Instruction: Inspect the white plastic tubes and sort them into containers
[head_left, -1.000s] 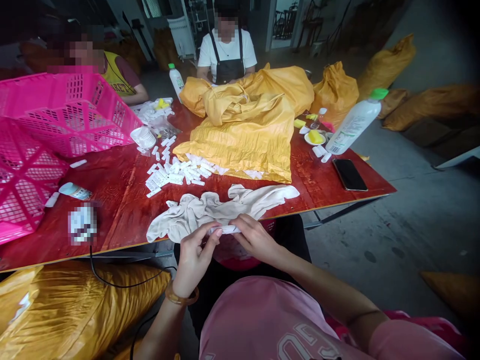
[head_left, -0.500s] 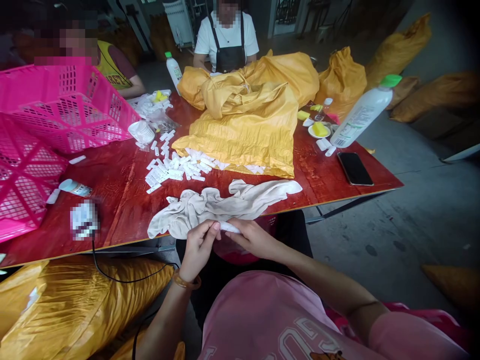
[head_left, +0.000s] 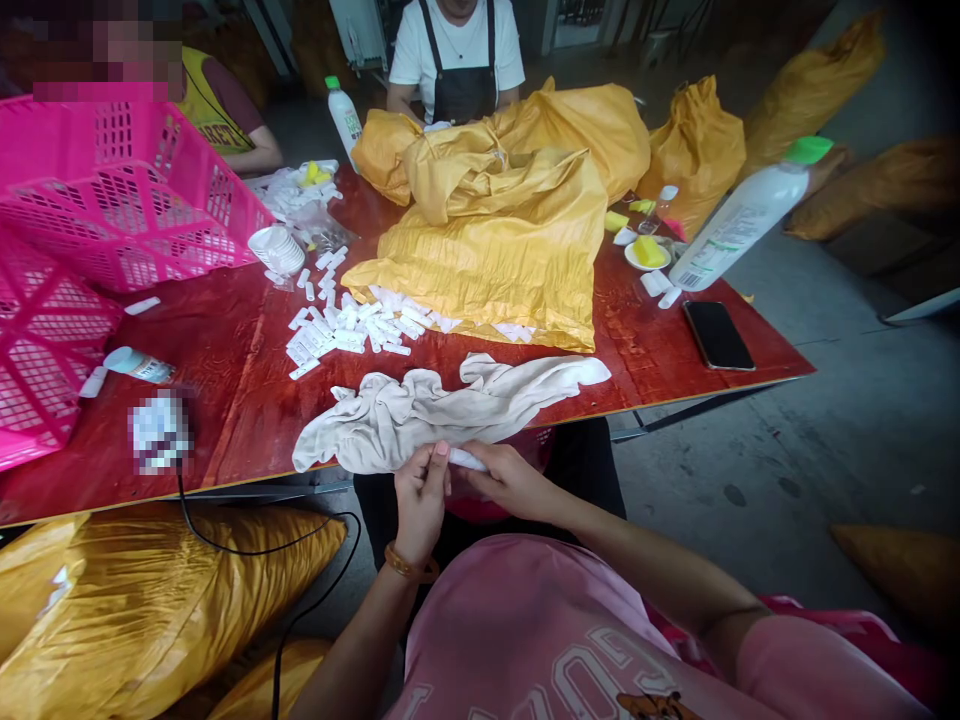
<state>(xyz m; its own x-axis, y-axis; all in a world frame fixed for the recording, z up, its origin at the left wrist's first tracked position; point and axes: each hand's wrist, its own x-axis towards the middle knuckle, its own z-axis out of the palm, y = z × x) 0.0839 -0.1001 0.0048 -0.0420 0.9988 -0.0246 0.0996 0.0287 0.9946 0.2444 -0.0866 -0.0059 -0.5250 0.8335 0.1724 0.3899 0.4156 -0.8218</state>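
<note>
My left hand (head_left: 422, 490) is closed in a pinch at the near table edge, its thumb and fingers at one end of a small white piece (head_left: 466, 460). From the other side my right hand (head_left: 510, 480) grips the same piece. Just beyond the hands a crumpled whitish cloth (head_left: 442, 410) lies along the table edge. Many small white plastic pieces (head_left: 349, 328) are heaped behind it, beside the open mouth of a large yellow sack (head_left: 502, 270).
Pink baskets (head_left: 157, 180) stand at the left of the red table (head_left: 247, 350), near a small tub (head_left: 139, 365). A phone (head_left: 718, 335) and a large white bottle (head_left: 739, 230) are at the right. A person (head_left: 465, 60) sits opposite, another at far left.
The view has shifted slightly. My left hand has moved a little to the right and turned more upright; both hands still hold the white piece.
</note>
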